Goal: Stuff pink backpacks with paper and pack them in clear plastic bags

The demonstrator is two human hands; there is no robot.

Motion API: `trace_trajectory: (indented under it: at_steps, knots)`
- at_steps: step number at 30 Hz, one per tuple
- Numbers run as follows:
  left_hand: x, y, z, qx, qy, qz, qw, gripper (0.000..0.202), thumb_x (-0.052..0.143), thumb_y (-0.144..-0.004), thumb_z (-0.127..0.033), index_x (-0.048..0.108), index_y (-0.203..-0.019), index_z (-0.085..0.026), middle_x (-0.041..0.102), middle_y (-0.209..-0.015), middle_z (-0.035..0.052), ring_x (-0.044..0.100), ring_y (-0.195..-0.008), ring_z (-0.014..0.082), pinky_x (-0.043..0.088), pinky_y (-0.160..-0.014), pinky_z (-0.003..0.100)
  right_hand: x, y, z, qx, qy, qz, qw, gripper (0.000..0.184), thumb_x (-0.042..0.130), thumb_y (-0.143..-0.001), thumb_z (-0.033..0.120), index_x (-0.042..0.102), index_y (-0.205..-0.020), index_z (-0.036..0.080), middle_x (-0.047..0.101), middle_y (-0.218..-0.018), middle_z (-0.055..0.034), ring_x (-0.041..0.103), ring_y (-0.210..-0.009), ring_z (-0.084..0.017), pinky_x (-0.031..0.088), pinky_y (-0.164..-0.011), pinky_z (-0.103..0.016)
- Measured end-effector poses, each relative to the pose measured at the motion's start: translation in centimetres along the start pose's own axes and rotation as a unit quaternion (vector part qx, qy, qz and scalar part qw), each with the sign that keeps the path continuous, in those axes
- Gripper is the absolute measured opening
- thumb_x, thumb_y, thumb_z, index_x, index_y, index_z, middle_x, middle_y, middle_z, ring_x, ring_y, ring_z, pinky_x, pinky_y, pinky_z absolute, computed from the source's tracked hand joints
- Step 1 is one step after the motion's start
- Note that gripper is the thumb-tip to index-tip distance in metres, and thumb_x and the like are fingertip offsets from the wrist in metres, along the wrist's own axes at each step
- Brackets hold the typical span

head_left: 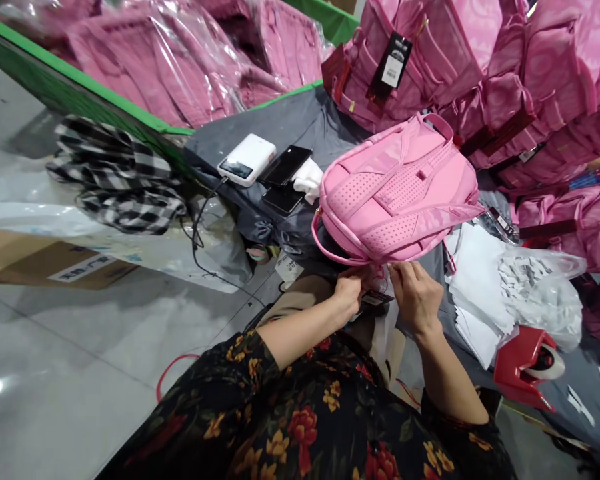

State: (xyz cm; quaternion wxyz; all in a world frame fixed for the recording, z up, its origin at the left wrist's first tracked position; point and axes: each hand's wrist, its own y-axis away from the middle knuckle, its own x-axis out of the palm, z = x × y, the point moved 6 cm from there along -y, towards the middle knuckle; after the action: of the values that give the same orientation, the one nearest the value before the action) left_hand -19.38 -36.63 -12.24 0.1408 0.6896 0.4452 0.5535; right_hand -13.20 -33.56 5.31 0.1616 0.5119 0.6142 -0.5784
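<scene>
A pink backpack (397, 190) lies on its front on a grey-covered table (290, 120), straps up, close to me. Both my hands work at its near lower edge. My left hand (350, 290) is closed in a pinch on a small dark hang tag (375, 300) under the bag. My right hand (416, 293) has its fingers curled and pinched at the bag's edge beside that tag; what it grips is too small to name.
More pink backpacks (505, 73) pile at the back right, bagged ones (180, 60) at the back left. A white power bank (247, 159), two phones (286, 165), a red tape dispenser (527, 363), white papers (475, 280) and a bag of tags (540, 287) lie around. Checked cloth (115, 173) lies left.
</scene>
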Motion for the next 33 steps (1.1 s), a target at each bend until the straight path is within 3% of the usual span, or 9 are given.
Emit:
trace_trajectory:
  at_steps: [4,7,11,14,16,22,28,33]
  knots:
    - [0.3,1.4,-0.9,0.006,0.028,0.053,0.998,0.019,0.083,-0.059,-0.021,0.071,-0.074,-0.018,0.075,-0.077,0.0032,0.07,-0.077,0.0184,0.054,-0.072,0.027,0.9,0.1,1.8,0.036,-0.033,0.009,0.999,0.027,0.052,-0.105,0.027,0.064,-0.083,0.019,0.066,-0.074,-0.0012,0.056,-0.065,-0.012,0.034,-0.062,-0.025]
    - [0.4,2.2,-1.4,0.001,0.018,0.094,0.995,0.021,0.084,-0.055,-0.023,0.07,-0.07,-0.017,0.071,-0.072,0.0014,0.066,-0.071,0.0156,0.052,-0.072,0.026,2.3,0.8,3.5,0.033,-0.049,0.017,0.998,0.023,0.051,-0.105,0.023,0.065,-0.088,0.02,0.068,-0.077,-0.0019,0.057,-0.069,-0.013,0.037,-0.065,-0.025]
    - [0.1,2.3,-1.9,0.013,-0.021,0.111,0.994,0.024,0.086,-0.054,-0.027,0.069,-0.067,-0.016,0.071,-0.07,0.0017,0.067,-0.074,0.018,0.051,-0.071,0.027,3.9,2.3,4.3,0.034,-0.046,0.038,0.998,0.016,0.052,-0.103,0.02,0.068,-0.103,0.019,0.072,-0.089,-0.0076,0.058,-0.078,-0.019,0.042,-0.073,-0.031]
    - [-0.2,2.2,-2.1,0.022,-0.043,0.101,0.994,0.028,0.086,-0.053,-0.034,0.069,-0.067,-0.017,0.074,-0.074,0.0045,0.069,-0.08,0.021,0.051,-0.072,0.029,4.5,3.8,4.2,0.051,-0.067,0.065,0.994,0.024,0.052,-0.101,0.02,0.064,-0.121,0.017,0.072,-0.099,-0.012,0.059,-0.088,-0.023,0.044,-0.078,-0.036]
    - [-0.2,2.2,-2.0,0.02,-0.052,0.103,0.993,0.032,0.087,-0.051,-0.037,0.07,-0.069,-0.016,0.074,-0.074,0.0049,0.068,-0.077,0.02,0.051,-0.071,0.029,4.6,4.8,4.1,0.065,-0.086,0.065,0.992,0.027,0.05,-0.099,0.017,0.062,-0.123,0.017,0.072,-0.1,-0.0116,0.059,-0.096,-0.024,0.045,-0.081,-0.037]
    - [0.1,2.0,-1.8,0.047,-0.057,0.122,0.99,0.034,0.088,-0.045,-0.028,0.073,-0.073,-0.016,0.075,-0.077,0.004,0.066,-0.075,0.016,0.049,-0.074,0.027,4.7,5.7,3.8,0.092,-0.085,0.012,0.992,0.026,0.046,-0.092,0.007,0.061,-0.109,0.019,0.07,-0.096,-0.0079,0.063,-0.099,-0.021,0.043,-0.088,-0.035]
    - [0.1,2.0,-1.8,0.067,-0.058,0.134,0.987,0.029,0.085,-0.048,-0.024,0.073,-0.074,-0.018,0.077,-0.081,0.0041,0.069,-0.082,0.0188,0.051,-0.081,0.03,3.6,5.2,3.2,0.098,-0.153,-0.056,0.982,0.024,0.045,-0.093,0.005,0.056,-0.108,0.02,0.074,-0.098,-0.0076,0.068,-0.093,-0.017,0.042,-0.084,-0.031]
    - [0.1,1.3,-1.7,0.092,-0.066,0.09,0.99,0.027,0.079,-0.048,-0.019,0.07,-0.072,-0.017,0.072,-0.072,0.0015,0.065,-0.071,0.0155,0.05,-0.075,0.028,3.1,5.6,2.4,0.127,-0.169,-0.104,0.972,0.019,0.054,-0.098,0.016,0.055,-0.116,0.021,0.074,-0.105,-0.0097,0.069,-0.099,-0.018,0.044,-0.087,-0.033]
